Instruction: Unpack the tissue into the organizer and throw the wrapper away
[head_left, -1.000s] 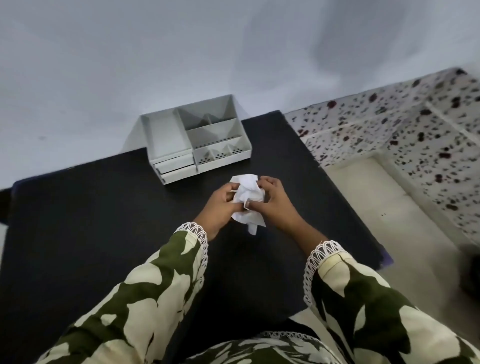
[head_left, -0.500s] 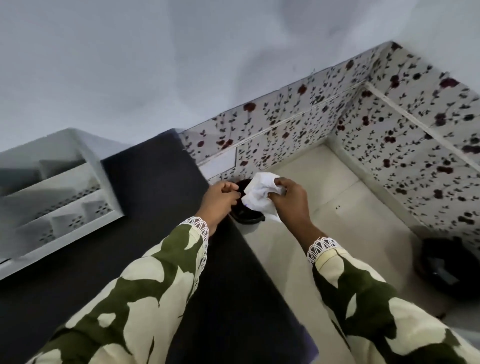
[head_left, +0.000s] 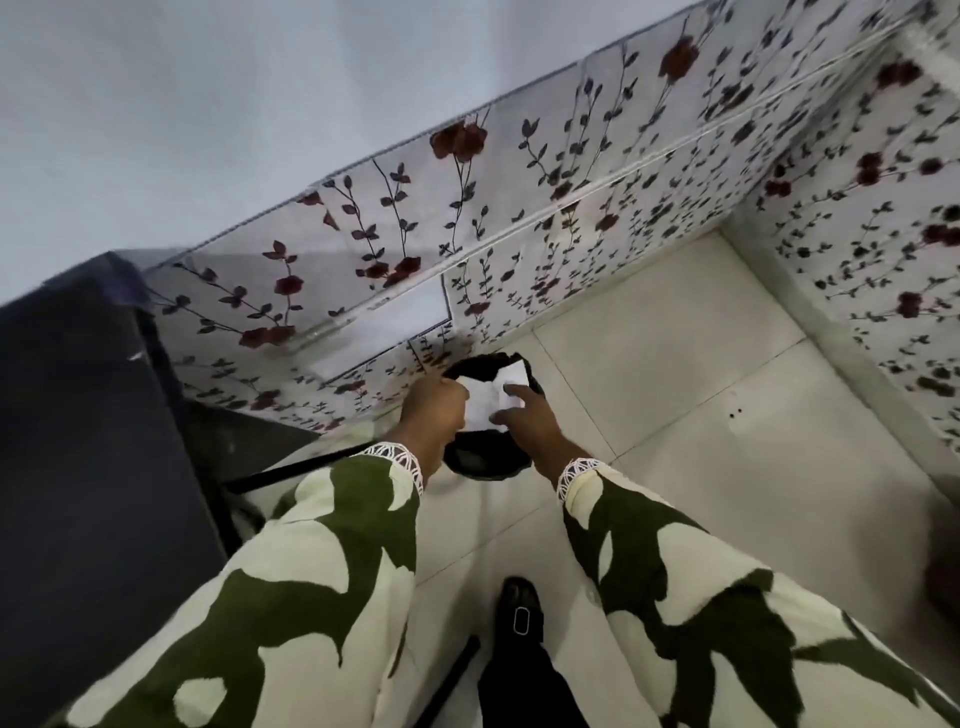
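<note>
The crumpled white wrapper (head_left: 485, 397) hangs directly over a black bin (head_left: 485, 465) that stands on the floor by the floral wall. My left hand (head_left: 434, 413) is closed, its fingers pinching the wrapper's left edge. On the wrapper's right side is my right hand (head_left: 524, 415), its index finger and thumb stretched out and spread, touching the wrapper without gripping it. The organizer and the tissue are out of view.
The black table (head_left: 78, 441) fills the left side, its edge and leg close to my left arm. Floral-tiled walls (head_left: 571, 208) enclose the corner behind and to the right of the bin. My black shoe (head_left: 519, 613) stands on pale floor tiles (head_left: 701, 415).
I have turned right, away from the table, and the organizer has left the view. Both hands carried the wrapper from above the table to over the bin, and my right hand's fingers have spread.
</note>
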